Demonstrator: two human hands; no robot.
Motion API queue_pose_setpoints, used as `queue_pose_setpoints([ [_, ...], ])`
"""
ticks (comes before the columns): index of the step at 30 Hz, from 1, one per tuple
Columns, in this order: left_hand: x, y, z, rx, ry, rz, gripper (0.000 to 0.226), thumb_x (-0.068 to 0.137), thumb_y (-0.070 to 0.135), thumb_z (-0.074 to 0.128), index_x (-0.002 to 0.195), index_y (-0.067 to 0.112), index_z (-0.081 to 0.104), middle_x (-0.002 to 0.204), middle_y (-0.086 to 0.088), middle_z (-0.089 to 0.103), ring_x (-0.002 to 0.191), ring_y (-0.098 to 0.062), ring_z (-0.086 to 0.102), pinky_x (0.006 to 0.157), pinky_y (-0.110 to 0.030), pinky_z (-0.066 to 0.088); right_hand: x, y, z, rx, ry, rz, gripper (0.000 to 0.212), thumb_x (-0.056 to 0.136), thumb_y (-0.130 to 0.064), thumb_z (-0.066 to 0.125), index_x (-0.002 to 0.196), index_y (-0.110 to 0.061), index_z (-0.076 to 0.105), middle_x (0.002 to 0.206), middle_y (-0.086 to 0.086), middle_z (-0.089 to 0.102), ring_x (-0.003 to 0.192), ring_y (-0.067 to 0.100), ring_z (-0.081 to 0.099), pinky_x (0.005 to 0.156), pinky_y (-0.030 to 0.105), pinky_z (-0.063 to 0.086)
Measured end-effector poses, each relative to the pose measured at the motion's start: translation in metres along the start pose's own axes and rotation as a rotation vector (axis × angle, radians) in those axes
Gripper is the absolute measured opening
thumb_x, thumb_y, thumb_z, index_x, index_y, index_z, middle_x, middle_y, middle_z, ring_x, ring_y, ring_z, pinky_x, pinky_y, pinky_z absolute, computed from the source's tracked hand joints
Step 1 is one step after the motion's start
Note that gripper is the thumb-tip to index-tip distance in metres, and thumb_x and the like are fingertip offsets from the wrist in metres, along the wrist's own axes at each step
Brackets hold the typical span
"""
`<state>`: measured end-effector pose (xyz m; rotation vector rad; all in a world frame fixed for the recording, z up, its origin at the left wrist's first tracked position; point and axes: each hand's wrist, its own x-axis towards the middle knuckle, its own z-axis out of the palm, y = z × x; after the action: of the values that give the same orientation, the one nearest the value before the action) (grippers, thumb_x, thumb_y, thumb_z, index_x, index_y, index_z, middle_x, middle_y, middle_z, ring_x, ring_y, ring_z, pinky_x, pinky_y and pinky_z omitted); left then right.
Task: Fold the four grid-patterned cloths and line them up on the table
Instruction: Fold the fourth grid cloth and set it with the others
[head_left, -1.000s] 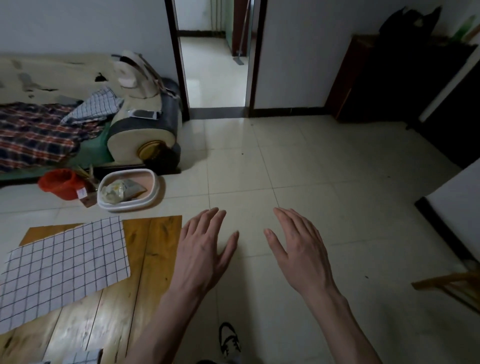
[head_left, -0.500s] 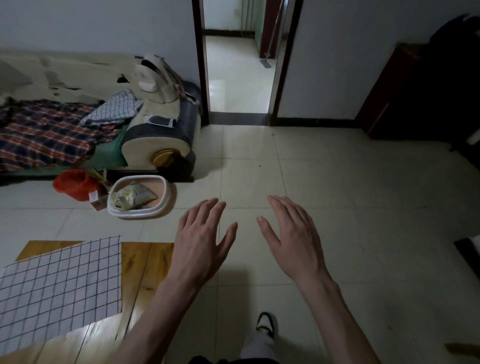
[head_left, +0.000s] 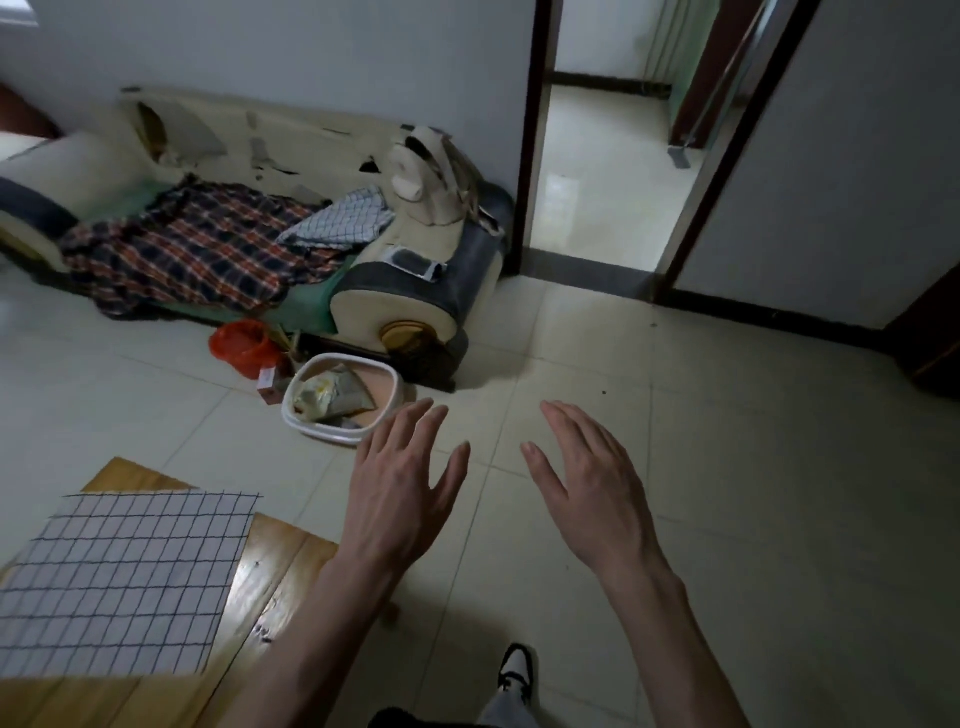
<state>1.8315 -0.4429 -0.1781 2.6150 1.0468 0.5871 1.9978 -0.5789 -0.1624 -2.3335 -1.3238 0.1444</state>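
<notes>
- The left hand was held palm down above the tiled floor, just right of the wooden table; its fingers were spread apart and gripped nothing.
- The right hand was held likewise, to the right of the left hand and clear of it; its fingers lay loosely apart, the thumb splayed, and it was empty.
- One grid-patterned cloth lay flat on the table at near left, its far edge overhanging the table's far corner. Whether it was folded could not be told.
- A second checked cloth lay crumpled on the sofa at far left, resting partly on a plaid blanket. It was well apart from both hands.
- Other task cloths were not in sight.
- A white basin holding crumpled material stood on the floor between table and sofa, just beyond the left fingertips in the view. A red bag sat to its left.
- A shoe was visible on the floor at the near edge, between the forearms.
- An open doorway stood at far centre.
</notes>
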Motion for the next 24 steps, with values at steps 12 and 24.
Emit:
queue_pose_setpoints([
  [12,0.079,-0.032,0.006,0.127,0.107,-0.278,0.063,0.103,0.062,0.036,0.148,0.023,0.055,0.154,-0.003,0.055,0.143,-0.024,0.047,0.115,-0.045,0.041,0.161,-0.002,0.016,0.031,-0.076,-0.337,0.068,0.104,-0.061,0.025,0.155,-0.02,0.043,0.158,0.002,0.047,0.148,0.015,0.038,0.12,0.033,0.032],
  [24,0.145,-0.142,0.011,0.101,0.284,-0.551,0.058,0.104,0.055,0.042,0.145,0.017,0.059,0.146,-0.005,0.061,0.138,-0.024,0.051,0.112,-0.045,0.043,0.305,-0.083,0.091,0.017,-0.169,-0.585,0.063,0.107,-0.059,0.031,0.154,-0.019,0.043,0.156,0.004,0.05,0.148,0.017,0.04,0.122,0.046,0.036],
])
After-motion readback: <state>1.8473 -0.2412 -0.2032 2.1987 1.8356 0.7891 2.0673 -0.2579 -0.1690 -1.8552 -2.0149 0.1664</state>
